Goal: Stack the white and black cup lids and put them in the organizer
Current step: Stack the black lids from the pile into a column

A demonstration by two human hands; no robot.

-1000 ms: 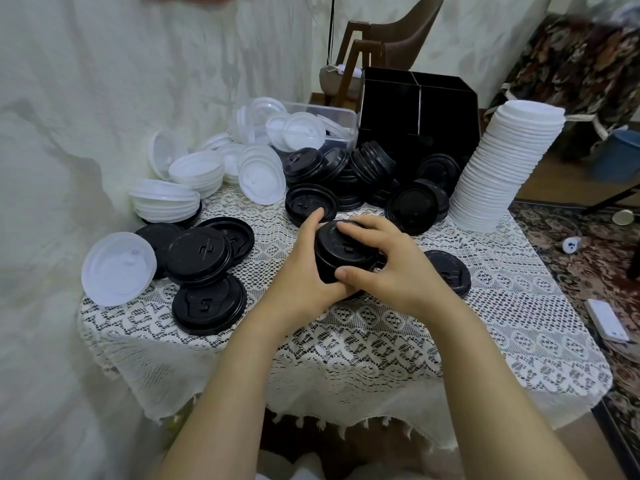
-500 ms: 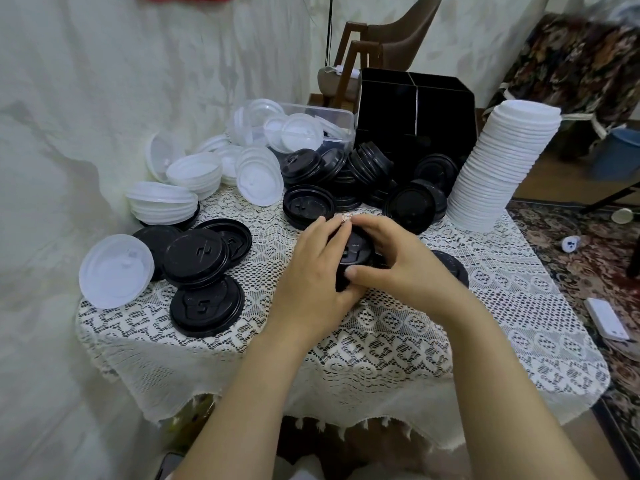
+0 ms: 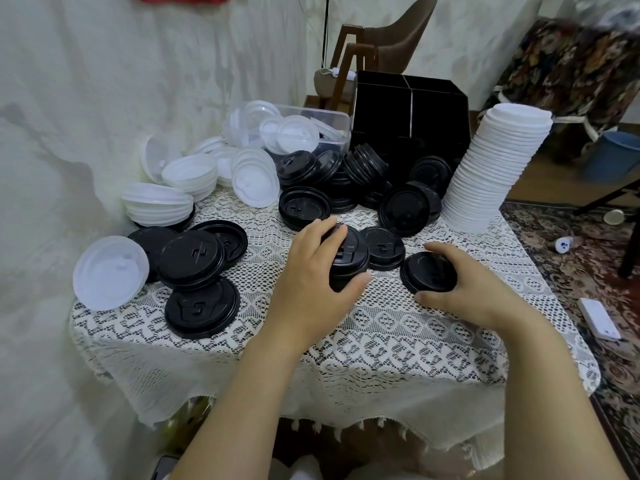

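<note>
The left hand (image 3: 311, 271) is curling round a short stack of black lids (image 3: 349, 258) standing mid-bench, thumb on the near side, fingers over the far rim. Just right of it, the right hand (image 3: 464, 292) is gripping a single black lid (image 3: 427, 271) lying flat on the lace-covered bench (image 3: 381, 341), fingers and thumb bending round its edge. The task is looking only part done: a tall white stack (image 3: 495, 168) is standing at the right, beside the black organizer (image 3: 408, 109) at the far side, not in it. Many loose black lids (image 3: 194, 261) and white lids (image 3: 166, 199) are lying unsorted at the left and before the organizer; what its compartments are holding I cannot tell
</note>
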